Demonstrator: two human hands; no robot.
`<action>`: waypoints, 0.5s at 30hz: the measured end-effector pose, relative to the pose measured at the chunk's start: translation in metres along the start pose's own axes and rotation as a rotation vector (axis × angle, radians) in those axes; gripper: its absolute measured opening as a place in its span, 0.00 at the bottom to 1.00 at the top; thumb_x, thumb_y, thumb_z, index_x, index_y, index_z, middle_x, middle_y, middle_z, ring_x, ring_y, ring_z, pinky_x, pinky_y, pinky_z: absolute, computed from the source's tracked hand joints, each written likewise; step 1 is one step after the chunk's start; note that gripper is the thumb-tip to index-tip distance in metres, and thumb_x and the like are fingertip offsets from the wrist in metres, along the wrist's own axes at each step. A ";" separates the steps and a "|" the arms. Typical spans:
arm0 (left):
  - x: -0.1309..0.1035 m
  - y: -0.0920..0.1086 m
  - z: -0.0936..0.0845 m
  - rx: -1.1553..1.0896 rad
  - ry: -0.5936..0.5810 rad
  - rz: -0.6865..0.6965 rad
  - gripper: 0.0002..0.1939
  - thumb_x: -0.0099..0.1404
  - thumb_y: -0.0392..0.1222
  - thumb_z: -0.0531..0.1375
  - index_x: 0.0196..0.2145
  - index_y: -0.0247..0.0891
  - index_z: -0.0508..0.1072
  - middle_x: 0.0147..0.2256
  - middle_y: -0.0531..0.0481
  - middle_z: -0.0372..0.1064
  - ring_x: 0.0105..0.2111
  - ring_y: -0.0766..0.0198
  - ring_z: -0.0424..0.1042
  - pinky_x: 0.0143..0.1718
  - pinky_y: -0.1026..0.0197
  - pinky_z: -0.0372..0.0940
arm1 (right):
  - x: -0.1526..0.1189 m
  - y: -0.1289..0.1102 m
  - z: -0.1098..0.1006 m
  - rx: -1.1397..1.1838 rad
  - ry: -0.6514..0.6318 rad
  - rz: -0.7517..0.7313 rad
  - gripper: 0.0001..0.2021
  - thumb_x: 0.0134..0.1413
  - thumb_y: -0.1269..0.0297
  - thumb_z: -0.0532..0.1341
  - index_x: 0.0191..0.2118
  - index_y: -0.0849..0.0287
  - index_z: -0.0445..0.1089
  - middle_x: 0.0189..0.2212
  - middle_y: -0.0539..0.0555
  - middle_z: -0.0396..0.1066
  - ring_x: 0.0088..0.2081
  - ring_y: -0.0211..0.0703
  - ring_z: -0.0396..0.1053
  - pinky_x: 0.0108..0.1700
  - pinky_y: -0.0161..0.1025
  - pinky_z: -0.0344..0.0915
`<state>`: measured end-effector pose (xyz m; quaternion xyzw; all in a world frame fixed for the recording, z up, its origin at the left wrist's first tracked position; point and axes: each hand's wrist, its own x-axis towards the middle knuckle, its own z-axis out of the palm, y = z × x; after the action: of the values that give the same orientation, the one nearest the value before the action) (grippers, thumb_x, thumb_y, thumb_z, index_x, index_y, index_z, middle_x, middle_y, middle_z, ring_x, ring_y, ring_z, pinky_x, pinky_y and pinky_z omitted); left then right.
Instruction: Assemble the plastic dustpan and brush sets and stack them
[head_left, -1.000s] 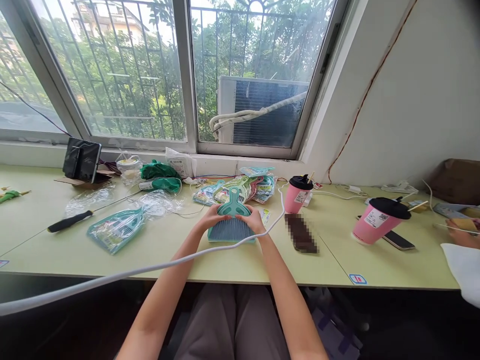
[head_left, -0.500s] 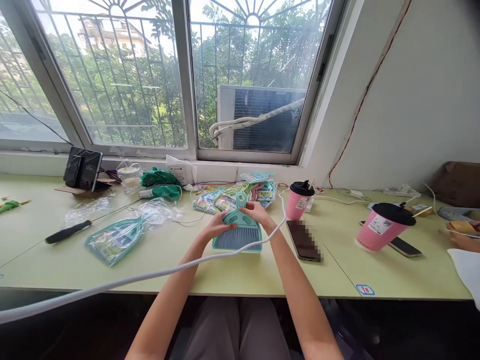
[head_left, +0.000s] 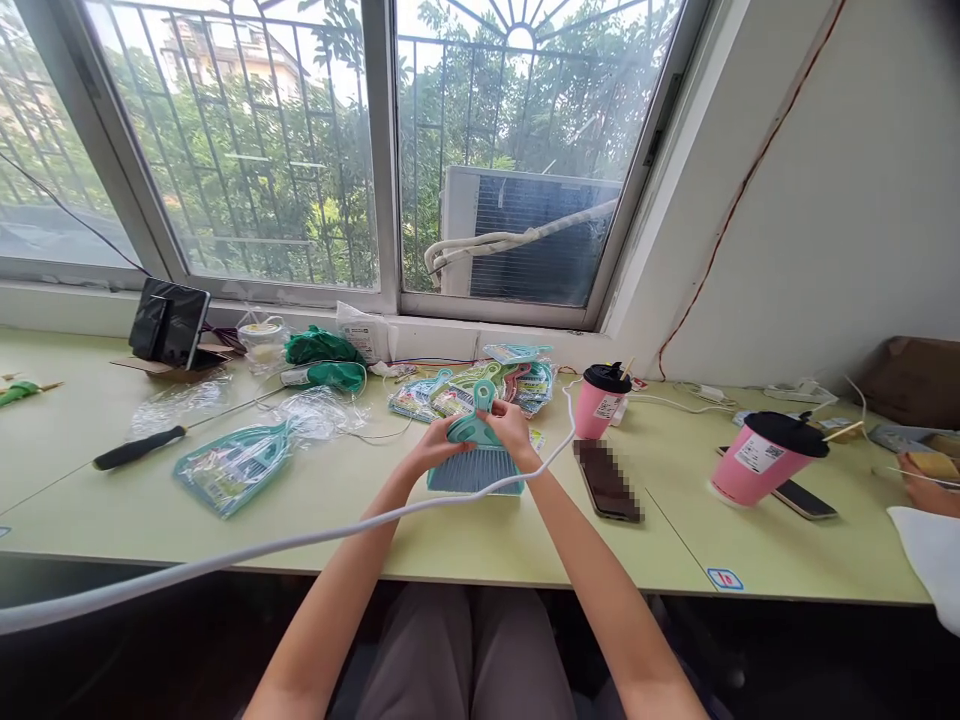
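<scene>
A small teal brush (head_left: 471, 470) with grey bristles stands upright just above the table, its looped handle pointing up, and what looks like a matching dustpan behind it. My left hand (head_left: 439, 447) is closed on the left shoulder of the brush head. My right hand (head_left: 511, 428) grips it near the base of the handle, on the right side. Beyond my hands lies a pile of packaged brush and dustpan sets (head_left: 427, 398) in teal, green and pink. Another wrapped set (head_left: 234, 466) lies flat to the left.
A white cable (head_left: 315, 540) crosses in front of my forearms. To the right are a pink cup (head_left: 598, 402), a phone (head_left: 606, 480) and a larger pink cup (head_left: 761, 462). Leftward lie a black-handled screwdriver (head_left: 140, 448), clear wrap (head_left: 326, 412) and a propped tablet (head_left: 169, 322). Another person's hand (head_left: 930, 485) shows far right.
Both hands keep hold of the brush, whose head seems tilted slightly. The camera view has shifted a little; the things on the table lie as before.
</scene>
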<state>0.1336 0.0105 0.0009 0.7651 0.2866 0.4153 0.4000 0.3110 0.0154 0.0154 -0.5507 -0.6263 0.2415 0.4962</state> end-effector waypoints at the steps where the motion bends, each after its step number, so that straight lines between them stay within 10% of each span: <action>1: 0.000 -0.002 0.000 -0.005 -0.004 -0.009 0.24 0.51 0.51 0.69 0.40 0.32 0.74 0.32 0.49 0.71 0.31 0.62 0.67 0.32 0.62 0.61 | 0.000 0.002 0.000 0.002 -0.005 -0.010 0.14 0.49 0.53 0.64 0.38 0.55 0.77 0.37 0.54 0.79 0.40 0.49 0.76 0.41 0.41 0.71; 9: 0.006 -0.029 -0.016 -0.037 0.238 -0.202 0.22 0.46 0.51 0.70 0.36 0.35 0.76 0.31 0.47 0.74 0.33 0.56 0.72 0.35 0.58 0.66 | -0.015 0.054 -0.052 -0.402 0.020 -0.154 0.17 0.60 0.59 0.54 0.50 0.57 0.73 0.54 0.59 0.70 0.58 0.50 0.65 0.61 0.51 0.58; 15: 0.010 -0.053 -0.033 -0.177 0.570 -0.257 0.25 0.45 0.51 0.71 0.39 0.35 0.76 0.35 0.45 0.76 0.37 0.53 0.74 0.42 0.54 0.68 | -0.063 0.082 -0.075 -0.808 -0.434 -0.110 0.27 0.64 0.53 0.51 0.65 0.58 0.58 0.69 0.60 0.48 0.70 0.53 0.42 0.68 0.56 0.44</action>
<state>0.1041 0.0581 -0.0287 0.5379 0.4440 0.5823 0.4178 0.4083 -0.0391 -0.0472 -0.6024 -0.7880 0.0611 0.1114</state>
